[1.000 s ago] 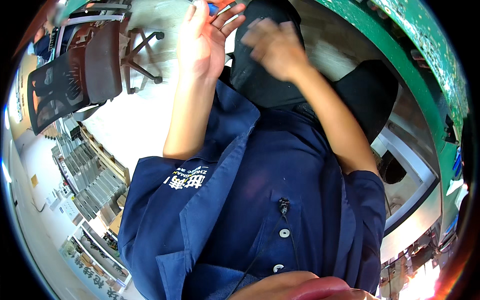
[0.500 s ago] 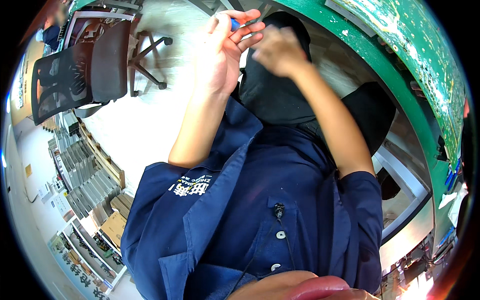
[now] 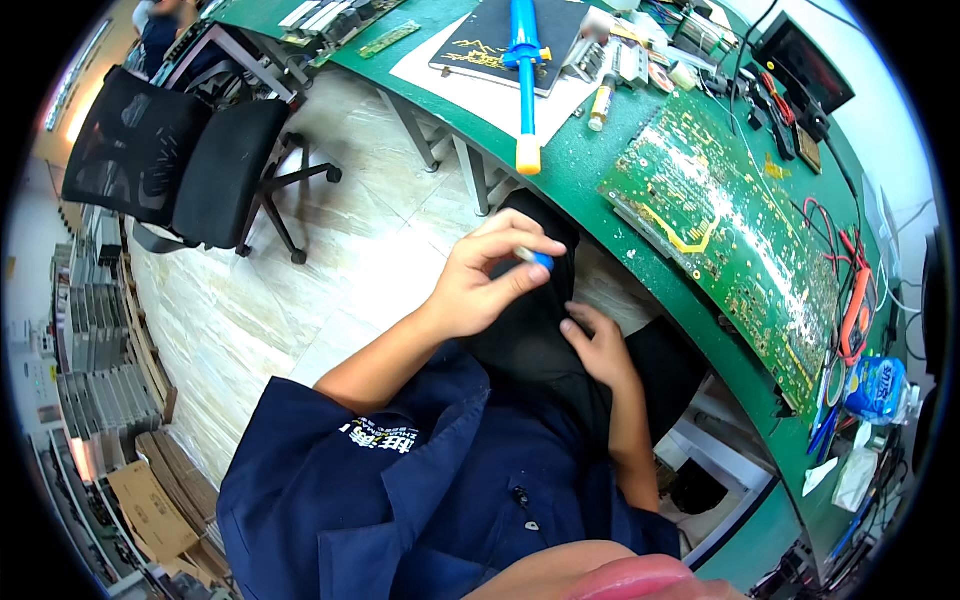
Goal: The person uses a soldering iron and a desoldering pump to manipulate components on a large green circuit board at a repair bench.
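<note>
My left hand (image 3: 478, 278) is raised over my lap. Its thumb and fingers pinch a small blue-ended piece (image 3: 541, 260) with a pale part beside the blue; the rest is hidden in the fingers, and I cannot tell its kind. Lower down, my right hand (image 3: 603, 347) lies on my black-trousered thigh (image 3: 530, 345), fingers loosely spread, holding nothing. Beyond both hands runs the edge of a green workbench (image 3: 640, 262). A blue sword-shaped stick (image 3: 525, 95) with yellow parts rests on a black notebook (image 3: 470, 55), its yellow end reaching the bench edge.
A large green circuit board (image 3: 735, 250) covers the bench to my right, near orange-red cables (image 3: 857, 305) and a blue packet (image 3: 875, 388). A dark monitor (image 3: 805, 60) stands behind. On the left are an office chair (image 3: 225, 170) and stacked grey units (image 3: 105, 330).
My view has shifted, bringing more bench into sight. My hands, close together before, are now apart: the right rests on my thigh, while the left still pinches the blue-ended piece.
</note>
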The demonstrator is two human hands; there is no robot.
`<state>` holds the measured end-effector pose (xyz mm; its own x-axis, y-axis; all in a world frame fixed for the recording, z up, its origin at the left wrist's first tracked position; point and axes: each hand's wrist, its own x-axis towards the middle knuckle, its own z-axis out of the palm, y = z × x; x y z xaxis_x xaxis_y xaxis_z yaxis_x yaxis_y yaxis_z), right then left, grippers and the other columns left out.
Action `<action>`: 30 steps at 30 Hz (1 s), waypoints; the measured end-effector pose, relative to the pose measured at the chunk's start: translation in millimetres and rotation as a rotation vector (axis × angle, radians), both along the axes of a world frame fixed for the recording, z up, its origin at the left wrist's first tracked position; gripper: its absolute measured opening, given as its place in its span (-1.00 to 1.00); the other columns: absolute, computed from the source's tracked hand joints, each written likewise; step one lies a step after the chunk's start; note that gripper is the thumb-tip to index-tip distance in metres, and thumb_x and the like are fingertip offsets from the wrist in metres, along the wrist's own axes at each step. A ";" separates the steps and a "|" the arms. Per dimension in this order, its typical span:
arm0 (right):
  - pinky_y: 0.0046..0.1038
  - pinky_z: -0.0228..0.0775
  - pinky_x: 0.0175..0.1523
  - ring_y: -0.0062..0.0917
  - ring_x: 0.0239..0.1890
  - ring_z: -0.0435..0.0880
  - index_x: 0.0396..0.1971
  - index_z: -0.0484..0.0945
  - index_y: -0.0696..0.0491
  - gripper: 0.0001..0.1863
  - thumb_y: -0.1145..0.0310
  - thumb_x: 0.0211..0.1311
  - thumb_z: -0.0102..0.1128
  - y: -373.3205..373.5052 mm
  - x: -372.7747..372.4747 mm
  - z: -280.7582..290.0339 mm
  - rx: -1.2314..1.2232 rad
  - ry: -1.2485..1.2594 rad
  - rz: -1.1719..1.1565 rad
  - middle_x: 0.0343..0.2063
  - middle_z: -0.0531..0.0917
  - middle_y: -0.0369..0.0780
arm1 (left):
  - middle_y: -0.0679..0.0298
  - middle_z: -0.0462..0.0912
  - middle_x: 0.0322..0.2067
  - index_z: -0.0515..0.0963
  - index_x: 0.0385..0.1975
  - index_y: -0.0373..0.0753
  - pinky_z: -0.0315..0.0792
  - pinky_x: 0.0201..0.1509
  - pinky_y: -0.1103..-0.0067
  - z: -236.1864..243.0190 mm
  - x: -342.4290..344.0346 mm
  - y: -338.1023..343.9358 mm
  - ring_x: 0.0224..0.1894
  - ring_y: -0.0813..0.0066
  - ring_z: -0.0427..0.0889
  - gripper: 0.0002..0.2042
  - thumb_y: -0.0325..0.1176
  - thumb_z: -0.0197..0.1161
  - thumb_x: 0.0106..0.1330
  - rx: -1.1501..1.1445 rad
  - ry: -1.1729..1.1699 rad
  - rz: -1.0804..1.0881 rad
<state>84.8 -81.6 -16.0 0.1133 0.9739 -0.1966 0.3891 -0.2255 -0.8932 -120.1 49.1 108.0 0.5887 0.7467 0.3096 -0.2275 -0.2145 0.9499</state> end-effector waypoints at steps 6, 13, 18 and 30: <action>-0.42 0.39 0.05 -0.36 -0.12 0.64 0.01 0.50 0.23 -0.56 0.46 0.08 0.28 -21.4 -27.6 111.1 0.370 0.101 -0.091 -0.22 0.65 -0.05 | 0.18 0.60 -0.29 0.57 -0.33 -0.26 0.44 -0.17 0.50 20.5 27.0 -21.0 -0.26 0.28 0.58 -0.82 -0.56 0.35 0.05 0.467 0.037 -0.119; -0.54 0.36 0.09 -0.54 -0.06 0.59 0.14 0.38 0.28 -0.54 0.43 0.27 0.14 -33.0 -31.8 131.3 0.511 0.014 -0.334 -0.14 0.65 -0.08 | 0.27 0.59 -0.31 0.57 -0.38 -0.22 0.48 -0.07 0.40 27.1 56.2 -40.4 -0.12 0.18 0.58 -0.79 -0.50 0.37 -0.06 0.819 0.042 0.018; -0.58 0.40 0.03 -0.56 -0.12 0.61 0.08 0.44 0.29 -0.63 0.45 0.33 0.07 -43.4 -35.5 131.1 0.551 -0.029 -0.423 -0.15 0.65 -0.08 | 0.12 0.53 -0.09 0.55 -0.24 -0.20 0.53 -0.06 0.36 30.3 57.1 -54.2 -0.01 0.11 0.59 -0.71 -0.51 0.35 -0.02 0.722 0.114 -0.142; -0.53 0.41 -0.18 -0.52 -0.35 0.56 -0.01 0.50 0.32 -0.59 0.25 0.39 0.02 -92.5 -16.3 150.3 0.807 -0.053 -0.512 -0.40 0.61 -0.12 | 0.05 0.59 -0.21 0.44 -0.01 -0.27 0.46 -0.10 0.40 87.3 64.9 218.6 -0.18 0.17 0.63 -0.33 0.21 0.24 0.10 0.701 0.939 0.685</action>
<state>68.5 -174.1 134.3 0.5526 0.6434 0.5299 0.4586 0.2962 -0.8378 -55.2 267.7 195.3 0.3638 0.8248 0.4329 0.7866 -0.5209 0.3315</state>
